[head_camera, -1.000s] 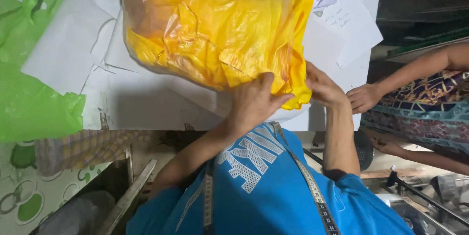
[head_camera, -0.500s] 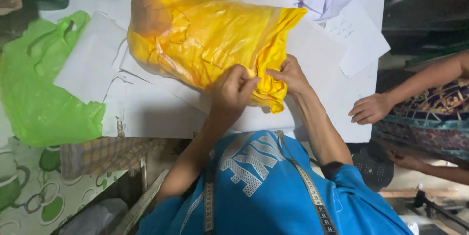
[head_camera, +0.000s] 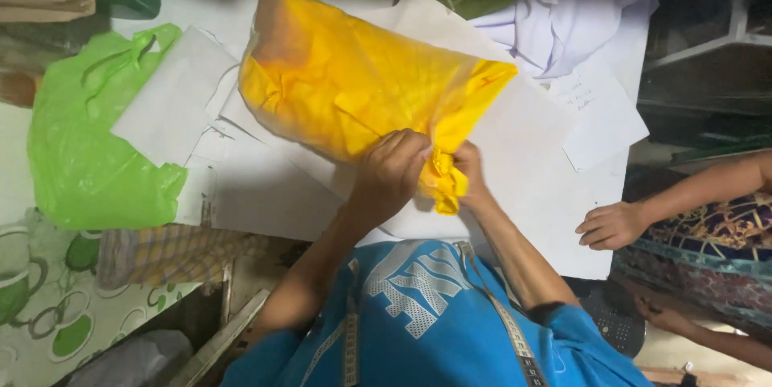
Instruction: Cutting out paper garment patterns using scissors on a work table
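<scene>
A yellow plastic bag [head_camera: 362, 89] stuffed with yellow cloth lies on white paper sheets [head_camera: 523, 154] on the table. Its open end is bunched into a twisted neck [head_camera: 445, 186] at the near side. My left hand [head_camera: 392, 171] is closed over that neck from the left. From the right, my right hand [head_camera: 472, 171] pinches the same twist, touching the left hand. My blue shirt and a measuring tape [head_camera: 507, 327] hanging from my neck fill the bottom of the view.
A green plastic bag [head_camera: 88, 146] lies at the left on more paper. White cloth [head_camera: 575, 5] sits at the top right. Another person's hand [head_camera: 611, 226] rests on the table's right edge. Checked fabric [head_camera: 173, 254] hangs at the near left edge.
The yellow bag has come down from near the camera onto the paper. Both my hands moved together from its lower corner and gathered the open end into a tight twist.
</scene>
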